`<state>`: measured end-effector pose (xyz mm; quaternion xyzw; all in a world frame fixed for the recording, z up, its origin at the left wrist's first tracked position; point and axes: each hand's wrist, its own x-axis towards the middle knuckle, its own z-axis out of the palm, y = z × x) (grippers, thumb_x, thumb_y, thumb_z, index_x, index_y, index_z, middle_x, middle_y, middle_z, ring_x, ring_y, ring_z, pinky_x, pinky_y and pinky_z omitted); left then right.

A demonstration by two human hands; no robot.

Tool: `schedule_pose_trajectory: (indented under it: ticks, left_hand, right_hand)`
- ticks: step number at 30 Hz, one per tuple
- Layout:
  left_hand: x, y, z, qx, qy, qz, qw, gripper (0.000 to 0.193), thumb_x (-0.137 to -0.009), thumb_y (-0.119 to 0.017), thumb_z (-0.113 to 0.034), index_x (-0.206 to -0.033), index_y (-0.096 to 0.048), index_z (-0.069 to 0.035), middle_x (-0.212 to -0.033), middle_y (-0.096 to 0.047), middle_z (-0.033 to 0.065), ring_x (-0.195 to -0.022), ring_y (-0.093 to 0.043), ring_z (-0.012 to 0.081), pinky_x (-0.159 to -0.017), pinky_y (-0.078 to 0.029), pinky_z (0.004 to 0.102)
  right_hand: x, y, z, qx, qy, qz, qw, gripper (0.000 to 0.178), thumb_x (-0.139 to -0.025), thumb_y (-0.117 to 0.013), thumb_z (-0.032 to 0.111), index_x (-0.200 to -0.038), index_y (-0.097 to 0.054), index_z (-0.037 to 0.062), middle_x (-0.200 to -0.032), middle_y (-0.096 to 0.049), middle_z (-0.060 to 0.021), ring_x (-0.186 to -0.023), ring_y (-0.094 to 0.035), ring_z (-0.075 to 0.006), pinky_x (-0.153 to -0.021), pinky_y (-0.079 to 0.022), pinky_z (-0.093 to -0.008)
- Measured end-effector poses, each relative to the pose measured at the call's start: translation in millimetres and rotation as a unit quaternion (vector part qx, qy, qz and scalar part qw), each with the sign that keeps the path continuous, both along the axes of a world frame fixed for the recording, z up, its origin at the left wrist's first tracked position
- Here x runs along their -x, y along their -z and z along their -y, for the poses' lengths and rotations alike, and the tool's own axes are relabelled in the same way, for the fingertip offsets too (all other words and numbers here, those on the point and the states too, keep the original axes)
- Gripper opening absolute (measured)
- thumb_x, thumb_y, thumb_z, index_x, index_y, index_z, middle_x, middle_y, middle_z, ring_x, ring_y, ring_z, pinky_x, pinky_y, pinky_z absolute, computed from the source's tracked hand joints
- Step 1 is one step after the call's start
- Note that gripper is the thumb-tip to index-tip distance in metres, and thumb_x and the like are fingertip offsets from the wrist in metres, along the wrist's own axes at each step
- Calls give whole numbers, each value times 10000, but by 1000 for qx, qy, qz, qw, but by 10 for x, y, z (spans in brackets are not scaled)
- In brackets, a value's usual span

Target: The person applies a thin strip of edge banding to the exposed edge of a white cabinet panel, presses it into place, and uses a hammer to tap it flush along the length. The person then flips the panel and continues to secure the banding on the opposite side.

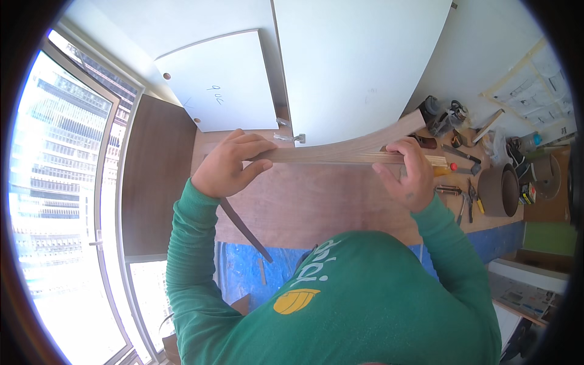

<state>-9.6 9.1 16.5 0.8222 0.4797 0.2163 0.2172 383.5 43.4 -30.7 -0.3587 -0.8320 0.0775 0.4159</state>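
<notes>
In front of me a long wood-grain edging strip runs along the edge of a plywood board. Toward the right the strip bends away from that edge, and its end rises past my right hand. My left hand is closed round the strip at the left, fingers on top and thumb underneath. Further right, my right hand grips the layered plywood edge between its fingers and thumb. A dark narrow strip hangs down from below my left hand.
White panels lean at the back, one with a metal hinge. A brown panel stands by the window at left. At right lie a hammer, pliers and other tools beside a coil of edging. Blue sheeting covers the floor.
</notes>
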Motion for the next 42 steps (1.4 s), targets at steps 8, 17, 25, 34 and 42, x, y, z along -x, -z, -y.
schedule_pose_trajectory:
  ticks: [8, 17, 25, 34, 42]
  left_hand:
    - [-22, 1, 14, -6, -4, -15, 1000, 307, -969, -778, -179, -1234, -761, -25, -1150, -747, 119, -1024, -624, 330, -933, -534, 437]
    - [292, 85, 99, -111, -238, 144, 954, 324, -1101, -645, -196, -1314, -713, 40, -1246, -744, 165, -1169, -694, 246, -1046, -516, 355]
    - [332, 430, 530, -88, -348, 207, 910, 348, -1115, -621, -207, -1354, -698, 33, -1215, -766, 162, -1141, -716, 245, -1002, -536, 358]
    - [160, 695, 812, -20, -350, 210, 913, 415, -1153, -553, -311, -1336, -715, 24, -1153, -793, 135, -1050, -720, 214, -944, -551, 344]
    - [-237, 730, 838, 77, -314, 364, 873, 395, -1165, -532, -334, -1168, -693, 26, -828, -732, 60, -680, -606, 94, -645, -520, 272]
  right_hand:
    - [30, -50, 25, -17, 2, 36, 999, 317, -842, -895, 149, -1040, -691, 8, -1006, -678, -152, -807, -663, -322, -698, -551, -402]
    - [145, -72, -612, -48, 10, 43, 998, 161, -905, -826, 119, -880, -683, 51, -896, -631, -77, -775, -621, -307, -688, -510, -418]
    - [285, 58, -1502, -167, 92, 129, 973, 96, -906, -804, 155, -918, -725, 102, -1020, -627, -26, -1068, -592, -288, -926, -473, -469]
    - [328, 148, -1703, -140, 149, 243, 948, 442, -922, -760, 227, -1330, -700, 68, -1256, -611, -52, -1231, -535, -300, -1071, -440, -477]
    - [337, 110, -1391, -127, 119, 181, 968, 487, -888, -804, 213, -1335, -694, 54, -1313, -616, -100, -1232, -544, -339, -1059, -455, -490]
